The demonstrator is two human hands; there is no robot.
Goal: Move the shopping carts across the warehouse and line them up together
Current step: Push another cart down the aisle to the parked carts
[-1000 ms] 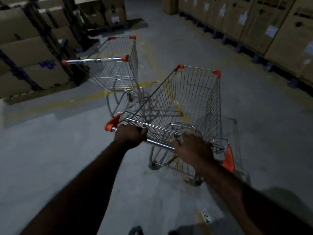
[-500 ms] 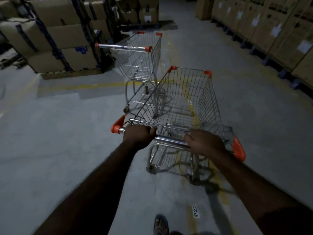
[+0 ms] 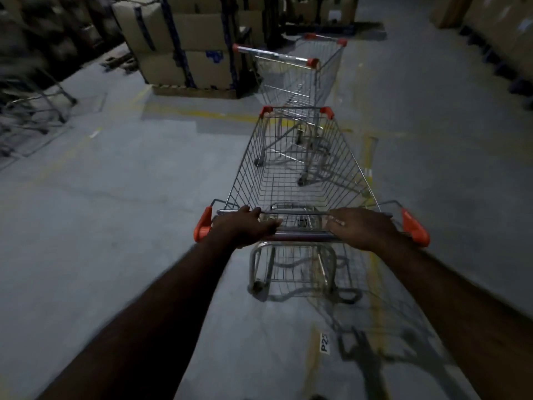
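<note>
I have both hands on the silver push bar (image 3: 302, 235) of the wire-mesh shopping cart with orange corner caps (image 3: 297, 168), which fills the centre of the frame. My left hand (image 3: 245, 226) has its fingers curled closed around the bar near the orange end cap; my right hand (image 3: 362, 228) rests over the bar with fingers bent down on it. The second wire shopping cart with an orange-tipped handle (image 3: 291, 73) stands just beyond, upper centre, its handle angled toward the stacked cardboard boxes (image 3: 184, 44) at upper left. To nest them well, I judge I should steer slightly right so my cart's nose meets that rear gate squarely, pushing evenly and slowly along the grey concrete floor (image 3: 115, 212).
</note>
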